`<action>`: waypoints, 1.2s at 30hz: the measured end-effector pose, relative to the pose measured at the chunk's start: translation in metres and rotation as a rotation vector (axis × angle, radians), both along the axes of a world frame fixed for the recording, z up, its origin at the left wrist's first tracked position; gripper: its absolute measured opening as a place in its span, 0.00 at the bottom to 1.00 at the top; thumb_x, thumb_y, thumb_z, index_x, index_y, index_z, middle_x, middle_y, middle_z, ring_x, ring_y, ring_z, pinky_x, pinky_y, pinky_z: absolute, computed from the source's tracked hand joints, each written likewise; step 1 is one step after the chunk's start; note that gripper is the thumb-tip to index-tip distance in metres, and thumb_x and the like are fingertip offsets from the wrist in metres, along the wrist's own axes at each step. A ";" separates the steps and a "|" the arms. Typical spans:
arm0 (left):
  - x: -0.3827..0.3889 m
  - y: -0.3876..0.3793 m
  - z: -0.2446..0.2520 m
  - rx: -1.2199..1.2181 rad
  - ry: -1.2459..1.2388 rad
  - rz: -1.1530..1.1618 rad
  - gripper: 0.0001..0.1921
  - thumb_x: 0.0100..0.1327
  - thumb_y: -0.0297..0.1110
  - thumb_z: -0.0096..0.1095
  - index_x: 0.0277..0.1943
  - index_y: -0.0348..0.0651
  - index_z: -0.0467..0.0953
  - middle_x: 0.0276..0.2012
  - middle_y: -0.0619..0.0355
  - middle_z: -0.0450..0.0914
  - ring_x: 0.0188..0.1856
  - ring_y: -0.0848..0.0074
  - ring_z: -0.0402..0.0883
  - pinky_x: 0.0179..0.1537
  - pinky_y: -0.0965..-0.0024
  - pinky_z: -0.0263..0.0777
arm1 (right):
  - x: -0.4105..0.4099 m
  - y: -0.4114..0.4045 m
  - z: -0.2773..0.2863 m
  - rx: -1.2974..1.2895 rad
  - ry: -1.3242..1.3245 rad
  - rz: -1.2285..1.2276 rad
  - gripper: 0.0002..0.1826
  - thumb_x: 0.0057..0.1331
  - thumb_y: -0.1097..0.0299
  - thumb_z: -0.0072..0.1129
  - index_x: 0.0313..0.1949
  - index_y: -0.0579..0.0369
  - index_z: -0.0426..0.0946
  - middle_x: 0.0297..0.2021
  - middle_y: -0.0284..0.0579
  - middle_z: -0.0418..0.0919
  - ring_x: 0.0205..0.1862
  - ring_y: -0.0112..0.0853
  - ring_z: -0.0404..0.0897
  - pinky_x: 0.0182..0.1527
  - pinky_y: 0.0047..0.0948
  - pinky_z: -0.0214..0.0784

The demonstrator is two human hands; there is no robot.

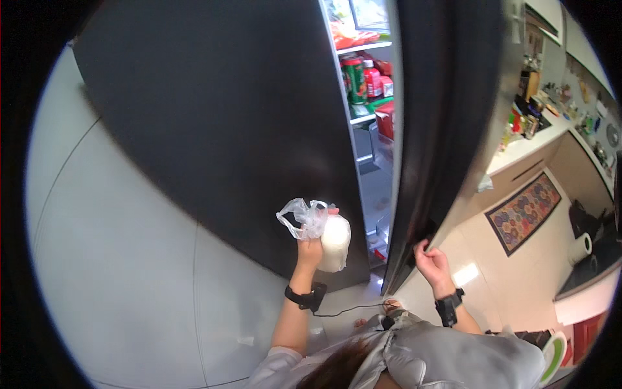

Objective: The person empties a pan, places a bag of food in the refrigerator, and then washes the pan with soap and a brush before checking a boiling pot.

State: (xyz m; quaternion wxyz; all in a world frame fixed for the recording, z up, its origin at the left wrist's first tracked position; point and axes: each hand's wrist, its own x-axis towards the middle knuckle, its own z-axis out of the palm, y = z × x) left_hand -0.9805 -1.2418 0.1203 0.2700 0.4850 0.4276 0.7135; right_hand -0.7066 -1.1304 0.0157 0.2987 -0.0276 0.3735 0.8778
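Note:
My left hand (309, 250) holds a white, rounded item (335, 243) wrapped in a clear plastic bag, whose loose knotted top (303, 219) sticks out over the fingers. It is held in front of the dark left refrigerator door (233, 121). My right hand (432, 265) has its fingers curled at the outer edge of the dark right refrigerator door (437, 107); some fingertips are hidden there. Between the two doors a narrow gap shows the lit shelves (364, 47).
Inside are a green-and-red can (356, 80), a pink bottle (371, 80) and a red box (385, 120). At right stand a kitchen counter (515, 154) with bottles and a patterned mat (525, 211). A black cable (350, 308) runs from my left wrist strap (306, 296).

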 end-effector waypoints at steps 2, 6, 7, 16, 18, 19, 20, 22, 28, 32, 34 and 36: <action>0.006 0.006 -0.013 -0.054 -0.010 -0.073 0.14 0.66 0.31 0.37 0.50 0.36 0.68 0.47 0.51 0.73 0.46 0.72 0.73 0.47 0.69 0.69 | 0.039 -0.021 0.016 0.111 -0.157 -0.052 0.13 0.43 0.89 0.38 0.30 0.69 0.68 0.30 0.49 0.72 0.38 0.37 0.73 0.47 0.30 0.68; 0.037 0.046 -0.056 -0.180 0.497 -0.106 0.14 0.60 0.28 0.41 0.49 0.38 0.68 0.48 0.49 0.71 0.53 0.57 0.67 0.56 0.57 0.59 | 0.136 -0.038 0.001 0.405 -0.568 -0.192 0.09 0.47 0.79 0.45 0.30 0.60 0.73 0.30 0.42 0.77 0.32 0.31 0.76 0.41 0.28 0.70; 0.047 0.050 -0.053 -0.234 0.595 -0.142 0.14 0.59 0.28 0.42 0.48 0.39 0.69 0.50 0.48 0.70 0.55 0.56 0.65 0.57 0.55 0.56 | 0.141 -0.045 0.021 0.394 -0.662 -0.186 0.10 0.51 0.77 0.46 0.34 0.59 0.74 0.35 0.42 0.78 0.35 0.31 0.76 0.43 0.30 0.70; 0.120 0.138 -0.076 -0.943 1.202 -0.010 0.14 0.59 0.37 0.43 0.43 0.42 0.73 0.50 0.40 0.68 0.41 0.48 0.74 0.44 0.52 0.68 | 0.275 -0.041 0.015 0.666 -1.232 -0.713 0.17 0.63 0.64 0.48 0.49 0.59 0.67 0.46 0.43 0.73 0.47 0.31 0.72 0.52 0.29 0.65; 0.121 0.168 -0.076 -0.838 1.161 -0.024 0.15 0.61 0.38 0.41 0.40 0.39 0.74 0.39 0.40 0.75 0.36 0.53 0.78 0.34 0.58 0.74 | 0.301 -0.038 0.021 0.671 -1.362 -0.810 0.18 0.64 0.62 0.45 0.49 0.60 0.66 0.45 0.43 0.73 0.47 0.32 0.72 0.51 0.30 0.64; 0.120 0.185 -0.072 -0.835 1.175 -0.014 0.15 0.61 0.38 0.41 0.40 0.39 0.74 0.39 0.40 0.75 0.36 0.53 0.78 0.34 0.58 0.74 | 0.305 -0.029 0.017 0.599 -1.495 -0.861 0.20 0.64 0.60 0.45 0.50 0.60 0.66 0.46 0.43 0.72 0.48 0.32 0.71 0.51 0.30 0.63; 0.119 0.203 -0.068 -0.783 0.811 -0.137 0.16 0.61 0.39 0.41 0.41 0.37 0.73 0.39 0.42 0.76 0.35 0.56 0.79 0.31 0.61 0.75 | 0.307 -0.022 0.013 0.509 -1.634 -0.895 0.21 0.64 0.59 0.45 0.51 0.59 0.65 0.46 0.43 0.71 0.48 0.32 0.70 0.52 0.30 0.61; 0.122 0.233 -0.051 -0.716 0.273 -0.233 0.19 0.64 0.42 0.39 0.46 0.34 0.70 0.40 0.46 0.76 0.34 0.60 0.80 0.26 0.64 0.76 | 0.303 -0.005 0.022 0.467 -1.820 -1.044 0.24 0.65 0.55 0.42 0.54 0.60 0.62 0.49 0.44 0.67 0.50 0.33 0.67 0.55 0.31 0.56; 0.105 0.360 0.016 -0.290 -0.464 -0.486 0.24 0.68 0.46 0.28 0.59 0.38 0.55 0.53 0.47 0.66 0.51 0.57 0.70 0.47 0.52 0.70 | 0.306 0.022 0.030 0.410 -1.814 -1.206 0.26 0.66 0.56 0.39 0.57 0.62 0.57 0.55 0.47 0.62 0.57 0.36 0.62 0.59 0.33 0.51; 0.087 0.460 0.062 -0.044 -0.657 -0.391 0.24 0.69 0.46 0.27 0.59 0.39 0.55 0.56 0.47 0.63 0.56 0.57 0.65 0.50 0.51 0.68 | 0.295 0.043 0.039 0.308 -1.976 -1.225 0.26 0.66 0.56 0.38 0.58 0.62 0.57 0.55 0.47 0.62 0.57 0.36 0.61 0.59 0.33 0.51; 0.094 0.513 0.067 0.015 -0.734 -0.216 0.22 0.68 0.45 0.32 0.58 0.39 0.57 0.53 0.49 0.65 0.53 0.60 0.68 0.49 0.53 0.69 | 0.296 0.049 0.044 0.274 -2.041 -1.232 0.27 0.66 0.56 0.38 0.58 0.62 0.57 0.56 0.47 0.62 0.57 0.36 0.61 0.59 0.33 0.50; 0.090 0.558 0.064 0.172 -0.854 -0.195 0.21 0.67 0.43 0.38 0.57 0.39 0.58 0.52 0.52 0.66 0.53 0.63 0.68 0.49 0.56 0.68 | 0.292 0.058 0.050 0.232 -2.091 -1.217 0.27 0.66 0.56 0.38 0.58 0.63 0.57 0.56 0.48 0.61 0.57 0.36 0.61 0.59 0.33 0.50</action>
